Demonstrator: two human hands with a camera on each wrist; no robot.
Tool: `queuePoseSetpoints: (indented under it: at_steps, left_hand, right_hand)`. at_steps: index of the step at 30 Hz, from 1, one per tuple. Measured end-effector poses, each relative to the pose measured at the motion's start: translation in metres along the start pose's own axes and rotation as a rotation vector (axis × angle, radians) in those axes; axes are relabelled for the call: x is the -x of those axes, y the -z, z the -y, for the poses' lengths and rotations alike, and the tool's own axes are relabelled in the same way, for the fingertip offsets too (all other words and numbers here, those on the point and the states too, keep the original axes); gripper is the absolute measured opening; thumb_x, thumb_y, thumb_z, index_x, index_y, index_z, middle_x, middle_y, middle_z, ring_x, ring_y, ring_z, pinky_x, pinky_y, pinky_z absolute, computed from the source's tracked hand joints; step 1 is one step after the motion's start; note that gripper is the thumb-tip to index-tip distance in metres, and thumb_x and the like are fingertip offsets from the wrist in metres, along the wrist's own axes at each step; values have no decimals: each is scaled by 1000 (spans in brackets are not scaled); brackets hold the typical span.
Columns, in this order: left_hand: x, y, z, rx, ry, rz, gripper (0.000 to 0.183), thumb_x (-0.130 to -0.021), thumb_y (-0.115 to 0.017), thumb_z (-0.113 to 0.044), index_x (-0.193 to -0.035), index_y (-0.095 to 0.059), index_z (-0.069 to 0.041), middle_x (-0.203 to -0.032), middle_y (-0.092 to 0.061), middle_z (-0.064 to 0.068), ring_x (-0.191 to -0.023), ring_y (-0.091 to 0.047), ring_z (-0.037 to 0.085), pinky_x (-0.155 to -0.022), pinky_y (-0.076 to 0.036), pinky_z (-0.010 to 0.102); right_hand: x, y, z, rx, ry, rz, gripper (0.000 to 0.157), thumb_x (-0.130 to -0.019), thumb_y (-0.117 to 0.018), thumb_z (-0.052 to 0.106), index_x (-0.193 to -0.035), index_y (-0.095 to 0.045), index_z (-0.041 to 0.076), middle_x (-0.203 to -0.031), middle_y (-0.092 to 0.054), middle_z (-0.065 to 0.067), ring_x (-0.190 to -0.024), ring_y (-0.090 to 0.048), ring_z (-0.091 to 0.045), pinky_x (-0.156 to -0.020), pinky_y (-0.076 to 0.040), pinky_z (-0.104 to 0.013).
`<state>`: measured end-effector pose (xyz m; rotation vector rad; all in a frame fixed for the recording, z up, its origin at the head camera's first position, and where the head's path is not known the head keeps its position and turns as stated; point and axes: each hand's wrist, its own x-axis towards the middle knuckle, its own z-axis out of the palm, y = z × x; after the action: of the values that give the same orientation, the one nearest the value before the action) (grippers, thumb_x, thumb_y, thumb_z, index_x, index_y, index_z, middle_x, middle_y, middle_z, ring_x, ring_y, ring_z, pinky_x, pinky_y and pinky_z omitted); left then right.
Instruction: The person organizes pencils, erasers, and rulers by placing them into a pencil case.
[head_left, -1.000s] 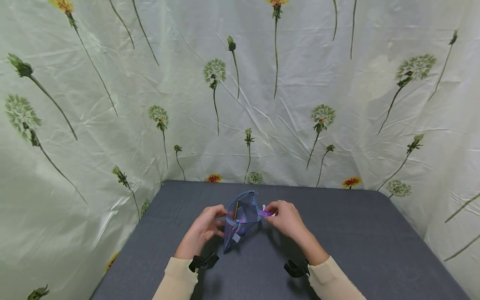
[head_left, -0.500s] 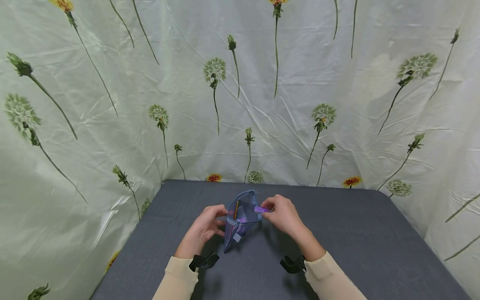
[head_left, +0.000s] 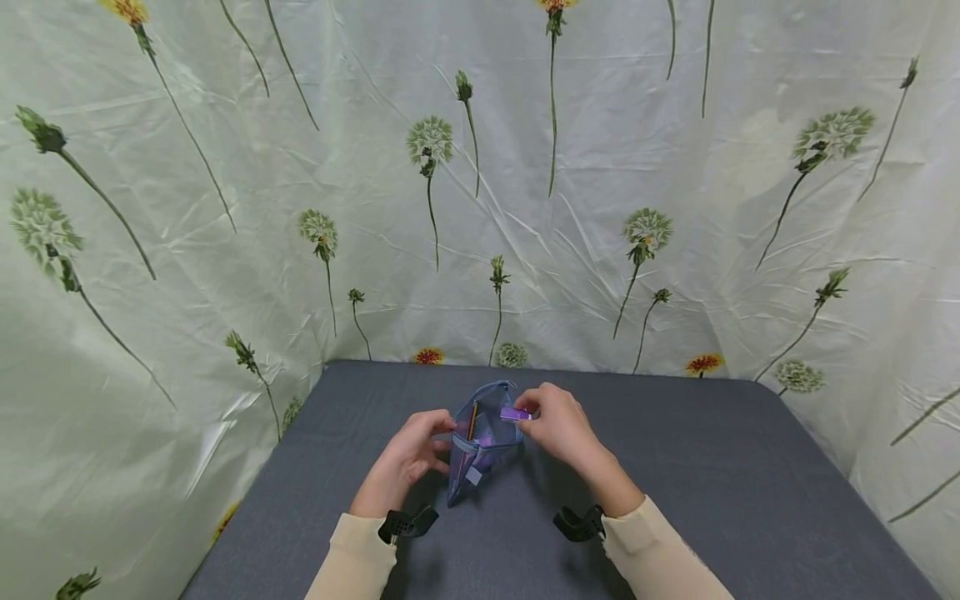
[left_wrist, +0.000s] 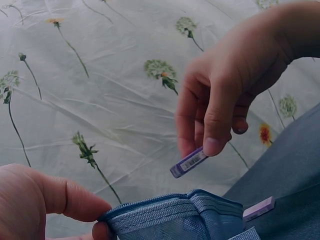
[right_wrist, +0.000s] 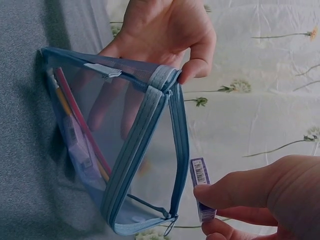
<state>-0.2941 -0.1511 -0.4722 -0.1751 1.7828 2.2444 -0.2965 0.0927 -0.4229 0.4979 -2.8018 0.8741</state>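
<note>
A blue mesh pencil case point(head_left: 487, 461) stands unzipped on the table, its mouth spread wide. My left hand point(head_left: 411, 450) pinches its left rim between thumb and forefinger, other fingers behind the mesh. At the mouth's right side, my right hand point(head_left: 558, 423) pinches a small purple eraser-like block point(right_wrist: 201, 187) with a barcode. In the head view that block overlaps the opening; the right wrist view has it just outside the rim. Through the mesh I see a red pencil point(right_wrist: 82, 120), a yellow pencil point(right_wrist: 63, 97) and a pale purple block point(right_wrist: 79, 145).
In the left wrist view, another pale purple block point(left_wrist: 259, 209) shows past the case's corner; whether it lies inside or outside is unclear. The dark grey table point(head_left: 675, 492) spreads around. Behind it hangs a white cloth point(head_left: 555, 225) printed with flowers.
My right hand has moved left and slightly away from me, bringing the purple block from beside the pencil case to over its mouth in the head view. The left hand keeps its place.
</note>
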Motion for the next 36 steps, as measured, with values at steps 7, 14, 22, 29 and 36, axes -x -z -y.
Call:
queuePoseSetpoints:
  at_steps: [7, 14, 22, 29, 36]
  left_hand:
    - [1, -1, 0, -13, -12, 3, 21, -82, -58, -11, -62, -54, -16, -117, -55, 21, -96, -63, 39, -67, -48, 67]
    - [0, -1, 1, -10, -14, -15, 20, -81, -58, -10, -62, -54, -15, -110, -56, 18, -96, -63, 40, -67, -48, 69]
    - [1, -2, 1, -1, -14, -16, 20, -82, -58, -11, -62, -56, -16, -113, -57, 20, -92, -63, 37, -65, -49, 66]
    - [0, -3, 0, 3, -8, -26, 21, -82, -58, -11, -62, -56, -15, -119, -57, 24, -92, -63, 37, -65, -49, 67]
    - [2, -2, -1, 14, 2, -8, 23, -84, -57, -11, -62, -57, -16, -125, -53, 25, -96, -62, 38, -69, -48, 69]
  right_hand:
    - [-1, -1, 9, -3, 18, 16, 14, -81, -83, 16, -93, -77, 19, -86, -60, 2, -75, -53, -13, -65, -44, -36]
    - [-2, -7, 17, -8, 19, 32, 15, -79, -83, 14, -92, -77, 20, -86, -58, 5, -75, -53, -14, -65, -44, -36]
    - [-6, -15, 21, 19, 35, 52, 13, -80, -84, 16, -90, -77, 19, -87, -60, 5, -79, -56, -14, -67, -46, -38]
    - [-7, -22, 23, 28, 42, 87, 12, -81, -83, 15, -91, -77, 17, -84, -63, 3, -75, -56, -15, -65, -47, -38]
    - [-8, -28, 23, 38, 46, 101, 13, -80, -83, 15, -91, -77, 18, -83, -61, 4, -74, -56, -14, -63, -46, -37]
